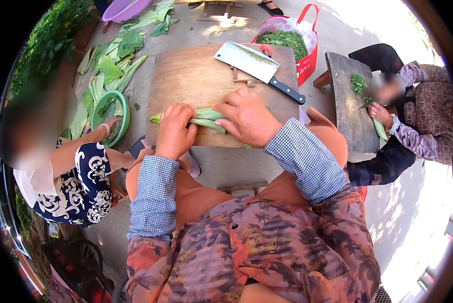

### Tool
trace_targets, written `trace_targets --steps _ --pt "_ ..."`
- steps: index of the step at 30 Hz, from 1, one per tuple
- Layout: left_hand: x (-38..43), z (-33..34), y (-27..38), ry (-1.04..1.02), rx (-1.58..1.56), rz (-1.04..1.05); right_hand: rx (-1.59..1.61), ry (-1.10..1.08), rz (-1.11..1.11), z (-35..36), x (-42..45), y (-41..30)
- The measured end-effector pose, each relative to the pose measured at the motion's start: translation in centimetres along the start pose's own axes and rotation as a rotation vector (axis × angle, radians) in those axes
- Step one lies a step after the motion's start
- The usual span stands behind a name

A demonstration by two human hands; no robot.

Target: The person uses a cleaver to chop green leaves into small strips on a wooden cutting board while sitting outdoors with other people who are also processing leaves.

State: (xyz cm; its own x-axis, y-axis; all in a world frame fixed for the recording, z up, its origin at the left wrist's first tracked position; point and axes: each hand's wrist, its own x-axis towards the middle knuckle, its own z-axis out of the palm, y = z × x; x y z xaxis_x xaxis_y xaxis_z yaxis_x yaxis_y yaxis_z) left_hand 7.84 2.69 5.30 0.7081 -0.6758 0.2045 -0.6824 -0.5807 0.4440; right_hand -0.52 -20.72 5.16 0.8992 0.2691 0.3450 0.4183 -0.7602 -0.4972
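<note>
Both my hands are on a bundle of long green leaves (208, 114) that lies across the front of a wooden board (185, 79). My left hand (176, 130) is curled over the bundle near its yellowish left end. My right hand (247, 117) presses on the other end, thumb below and fingers on top, covering part of it. Beyond my right hand a cleaver (247, 60) rests on the board. Its broad blade has green bits on it, and its black riveted handle points toward the right front edge.
A red bag (308, 68) of shredded greens (283, 41) stands behind the board. On the left, a person reaches into a green basin (126, 120) beside loose leaves (130, 42) on the ground. Another person cuts greens at a dark wooden table (347, 110) on the right. A purple basin (122, 11) is farther back.
</note>
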Motion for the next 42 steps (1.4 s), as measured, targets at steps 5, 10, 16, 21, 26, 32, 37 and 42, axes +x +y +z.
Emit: trace_targets --steps 5,10,16,21,26,32,37,42 --pt "0.0 0.2 0.1 -0.010 0.003 0.040 -0.094 -0.040 0.071 1.4 -0.4 0.3" --pt "0.1 0.1 0.0 0.012 0.019 0.040 -0.119 -0.177 0.177 2.0 0.0 1.3" --pt "0.2 -0.2 0.0 0.191 0.066 0.034 0.109 -0.104 0.207 2.3 0.6 1.4" --pt "0.2 -0.2 -0.3 0.301 -0.039 -0.188 0.462 0.024 0.366 1.2 1.1 0.3" --pt "1.6 0.5 -1.2 0.356 -0.351 -0.174 0.580 -0.021 0.469 2.4 1.1 0.0" --pt "2.2 2.1 -1.8 0.184 -0.921 -0.415 0.397 -0.064 0.334 2.6 1.1 -0.9" --pt "3.1 2.3 0.4 0.181 -0.984 -0.504 0.224 0.013 0.015 3.7 0.8 -1.1" --pt "4.8 0.6 0.4 0.381 -0.397 0.044 0.132 0.132 -0.096 0.8 1.8 0.0"
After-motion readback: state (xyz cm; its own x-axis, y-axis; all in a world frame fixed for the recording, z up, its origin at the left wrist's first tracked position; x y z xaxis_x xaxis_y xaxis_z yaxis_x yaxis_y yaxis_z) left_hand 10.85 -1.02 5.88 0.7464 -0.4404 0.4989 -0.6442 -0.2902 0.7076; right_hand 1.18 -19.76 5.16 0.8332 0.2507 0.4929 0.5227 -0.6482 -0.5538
